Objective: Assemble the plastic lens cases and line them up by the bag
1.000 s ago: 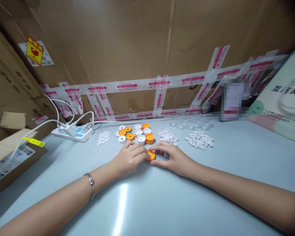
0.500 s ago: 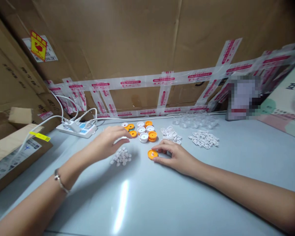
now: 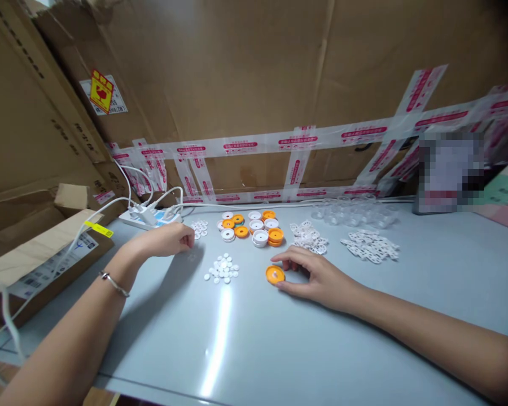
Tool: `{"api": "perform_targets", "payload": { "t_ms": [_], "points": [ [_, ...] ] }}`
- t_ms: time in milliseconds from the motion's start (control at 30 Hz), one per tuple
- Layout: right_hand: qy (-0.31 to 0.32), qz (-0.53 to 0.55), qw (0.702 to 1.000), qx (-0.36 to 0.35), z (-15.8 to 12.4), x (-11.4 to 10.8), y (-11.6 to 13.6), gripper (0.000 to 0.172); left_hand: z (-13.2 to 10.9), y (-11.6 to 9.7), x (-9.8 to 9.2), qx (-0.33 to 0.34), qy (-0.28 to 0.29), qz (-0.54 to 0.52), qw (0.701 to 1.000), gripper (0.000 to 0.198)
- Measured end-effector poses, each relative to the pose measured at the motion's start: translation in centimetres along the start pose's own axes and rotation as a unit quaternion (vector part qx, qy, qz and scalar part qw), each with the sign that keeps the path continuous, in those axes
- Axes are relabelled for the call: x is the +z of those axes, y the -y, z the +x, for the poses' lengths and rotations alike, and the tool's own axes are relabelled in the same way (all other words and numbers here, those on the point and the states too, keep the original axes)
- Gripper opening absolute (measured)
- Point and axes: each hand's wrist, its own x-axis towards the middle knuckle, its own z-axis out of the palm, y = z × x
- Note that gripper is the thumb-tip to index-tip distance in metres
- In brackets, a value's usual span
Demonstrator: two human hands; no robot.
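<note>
My right hand (image 3: 317, 276) rests on the table with thumb and forefinger curved around the edge of an orange round plastic disc (image 3: 275, 275). A small pale peg stands at the disc's middle. Over at the left, my left hand (image 3: 171, 239) has its fingers pinched together beside a cluster of small white rings (image 3: 199, 228); whatever lies between the fingertips is hidden. Between the hands is a pile of small white round caps (image 3: 223, 268). Behind them stand several orange discs (image 3: 275, 235) and white discs (image 3: 260, 237), some stacked.
Flat white cut-out pieces lie in two heaps, one nearer (image 3: 308, 237) and one farther right (image 3: 370, 246). Clear plastic cups (image 3: 355, 212) are behind. A power strip (image 3: 148, 217) with cables and an open carton (image 3: 63, 248) are left. A large cardboard box (image 3: 237, 73) walls the back.
My left hand has moved left, away from the discs, and its fingers have closed near the white rings. My right hand stays at the orange disc. The view has shifted left.
</note>
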Motion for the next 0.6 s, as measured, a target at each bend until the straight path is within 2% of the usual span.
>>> {"api": "perform_targets", "payload": {
  "t_ms": [133,600],
  "points": [
    [-0.002,-0.001,1.0,-0.002,0.0,0.0,0.0,0.027,0.5,-0.4,0.4,0.023,0.003,-0.002,1.0,0.014],
    [-0.009,0.009,1.0,0.01,0.0,0.1,-0.1,0.024,1.3,0.2,1.0,0.025,-0.005,-0.006,1.0,0.013]
  ]
}}
